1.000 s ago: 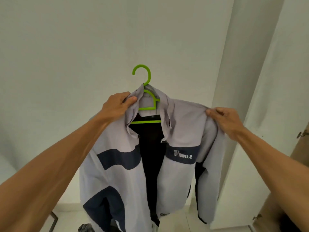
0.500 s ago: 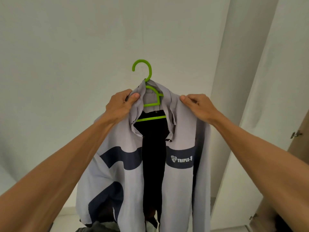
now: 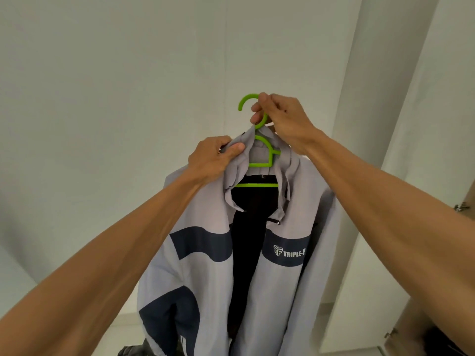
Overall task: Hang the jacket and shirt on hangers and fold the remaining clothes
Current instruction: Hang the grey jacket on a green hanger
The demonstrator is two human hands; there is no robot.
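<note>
A light grey jacket [image 3: 205, 273] with navy bands and a dark lining hangs open on a bright green plastic hanger [image 3: 259, 164], held up in front of me. My left hand [image 3: 214, 159] grips the jacket's collar at its left side. My right hand [image 3: 281, 119] pinches the stem of the hanger's hook [image 3: 245, 101] just above the collar. The hanger's shoulders are hidden inside the jacket. White lettering shows on the right chest band.
A plain white wall [image 3: 128, 98] fills the background. A white wardrobe door [image 3: 424, 124] stands open at the right, with brown wood and hinges [image 3: 460, 207] at its edge. A dark garment [image 3: 131, 352] peeks in at the bottom.
My right hand left the jacket's right shoulder, slid to the collar, then rose to take the hanger's hook. The jacket's right side dropped to hang straight. My left hand stayed on the collar.
</note>
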